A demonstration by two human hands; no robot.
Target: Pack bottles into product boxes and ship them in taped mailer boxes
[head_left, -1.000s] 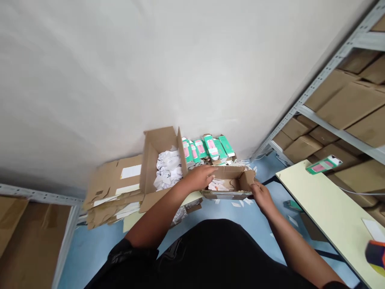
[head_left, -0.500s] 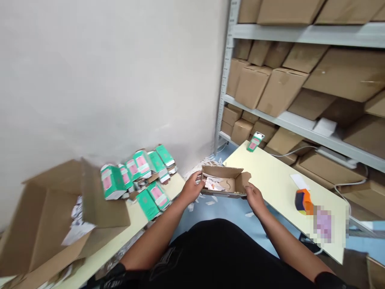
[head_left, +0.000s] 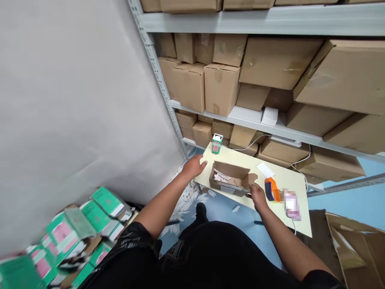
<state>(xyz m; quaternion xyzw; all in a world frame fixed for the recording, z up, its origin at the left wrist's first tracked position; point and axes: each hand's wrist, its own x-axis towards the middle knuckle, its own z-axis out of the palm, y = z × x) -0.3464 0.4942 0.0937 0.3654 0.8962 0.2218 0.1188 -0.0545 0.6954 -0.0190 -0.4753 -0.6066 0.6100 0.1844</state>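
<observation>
A small open-topped cardboard box (head_left: 217, 185) is over the front part of the cream table on the right, with white paper scraps inside. My right hand (head_left: 257, 196) grips its right end near the torn flap. To the left of the box, my left hand (head_left: 193, 166) is apart from it, fingers stretched forward and holding nothing. Just beyond those fingertips, a green and pink box (head_left: 217, 144) stands upright at the table's far left corner. Whether the cardboard box rests fully on the tabletop I cannot tell.
The cream table (head_left: 204, 170) also bears a white card (head_left: 265, 170), an orange and dark-blue tape dispenser-like object (head_left: 272, 190) and a blurred-out item. Behind stands a metal shelf (head_left: 210, 22) of cartons (head_left: 221, 86). Several green boxes (head_left: 96, 216) lie at lower left; paper scraps litter the floor.
My view has turned right, toward the shelf. The cardboard box has moved from in front of me to the right-hand table. My left hand has let go of it; my right hand still holds it.
</observation>
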